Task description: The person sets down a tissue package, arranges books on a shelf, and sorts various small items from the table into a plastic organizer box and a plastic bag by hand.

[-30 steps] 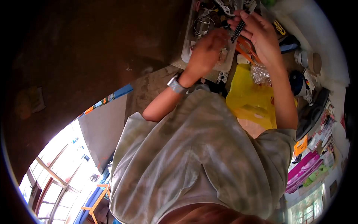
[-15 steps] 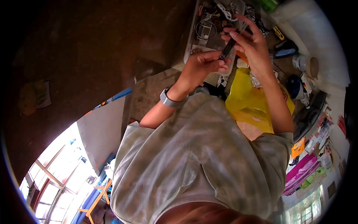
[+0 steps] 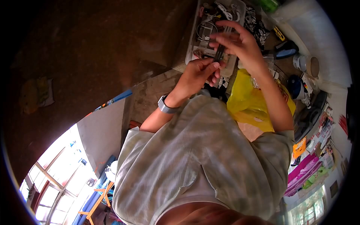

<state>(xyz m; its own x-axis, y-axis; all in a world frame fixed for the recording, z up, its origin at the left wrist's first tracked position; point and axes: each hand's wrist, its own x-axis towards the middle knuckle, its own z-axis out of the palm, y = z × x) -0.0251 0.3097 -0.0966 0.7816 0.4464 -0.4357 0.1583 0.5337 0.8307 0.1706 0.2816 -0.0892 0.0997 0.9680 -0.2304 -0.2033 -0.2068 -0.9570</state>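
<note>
My left hand, with a grey watch on its wrist, pinches the lower end of a bundle of thin dark sticks; their exact kind is unclear. The bundle points upward, away from me, over a clear plastic box. My right hand is at the bundle's upper part, fingers apart and somewhat blurred, the index finger stretched out. Whether those fingers touch the sticks is hard to see. Inside the box are a round metal wire ring, a white cable-like item and other small items.
A yellow plastic bag lies below my right forearm. To the right are a blue-and-black shoe-like item, a yellow-and-black tool, a round container and black-and-white patterned cloth. A large dark brown surface fills the upper left.
Both hands have shifted left with the bundle, which now stands more upright. My right hand's fingers have spread from their hold on the bundle's upper part.
</note>
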